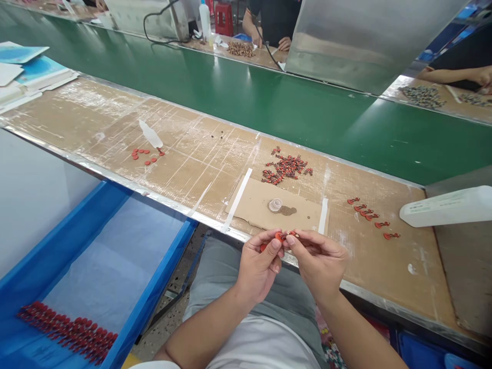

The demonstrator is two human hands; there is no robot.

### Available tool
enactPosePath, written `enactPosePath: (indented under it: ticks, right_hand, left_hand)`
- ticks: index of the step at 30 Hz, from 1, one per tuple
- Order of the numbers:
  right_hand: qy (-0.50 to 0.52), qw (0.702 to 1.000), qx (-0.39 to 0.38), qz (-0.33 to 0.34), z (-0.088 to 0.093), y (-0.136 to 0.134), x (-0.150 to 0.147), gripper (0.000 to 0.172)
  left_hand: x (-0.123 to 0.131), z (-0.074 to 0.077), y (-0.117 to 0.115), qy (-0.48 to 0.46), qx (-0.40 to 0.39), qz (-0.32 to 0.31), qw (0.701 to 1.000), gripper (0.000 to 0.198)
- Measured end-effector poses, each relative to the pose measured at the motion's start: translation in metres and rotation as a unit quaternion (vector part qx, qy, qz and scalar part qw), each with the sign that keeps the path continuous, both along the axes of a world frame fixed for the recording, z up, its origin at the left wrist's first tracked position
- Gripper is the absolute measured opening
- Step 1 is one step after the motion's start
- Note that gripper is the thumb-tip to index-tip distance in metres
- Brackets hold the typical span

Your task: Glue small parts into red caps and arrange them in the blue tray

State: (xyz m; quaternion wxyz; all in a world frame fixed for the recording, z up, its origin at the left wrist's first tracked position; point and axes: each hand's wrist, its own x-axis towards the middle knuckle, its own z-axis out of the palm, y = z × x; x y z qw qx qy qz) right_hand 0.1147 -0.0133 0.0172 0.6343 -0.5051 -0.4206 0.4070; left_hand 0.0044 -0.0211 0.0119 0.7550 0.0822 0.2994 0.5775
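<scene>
Cardboard-covered tabletop [180,177] is positioned beside a green conveyor belt [292,110]. A small red component [279,237] is held just above the front edge of the tabletop, between both hands. Its red end is gripped by the left hand [259,269], and its thin far end is gripped by the right hand [317,264]. The fingers [273,245] of both hands are closed together on the component in a pinch; fine detail at the contact is partly hidden. Manual handling of this component is in progress. A loose pile of red-and-black parts [286,169] is placed ahead of the hands, a short row of similar parts [371,216] lies to the right, and a batch of aligned red parts [67,333] is laid in a blue tray [154,292] to the left.
</scene>
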Motion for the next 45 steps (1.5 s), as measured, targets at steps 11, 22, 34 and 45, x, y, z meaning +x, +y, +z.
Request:
enactPosePath:
  ticks: [11,22,34,45]
  right_hand:
    - [-0.03,0.999,0.027,0.005,0.001,-0.003,0.001,0.023]
    - [-0.055,0.998,0.024,-0.004,0.005,-0.003,0.002,0.019]
    - [-0.053,0.998,0.024,0.002,0.006,-0.002,0.002,0.019]
    - [-0.068,0.996,0.048,0.03,0.013,-0.001,0.002,0.021]
  left_hand:
    - [0.001,-0.001,0.0,0.004,-0.006,0.007,1.0,0.025]
    - [0.002,-0.001,0.0,0.012,-0.002,0.011,1.0,0.026]
    - [0.003,-0.005,-0.001,0.028,0.02,0.019,0.999,0.021]
    - [0.0,-0.006,-0.001,0.078,0.068,0.038,0.994,0.021]
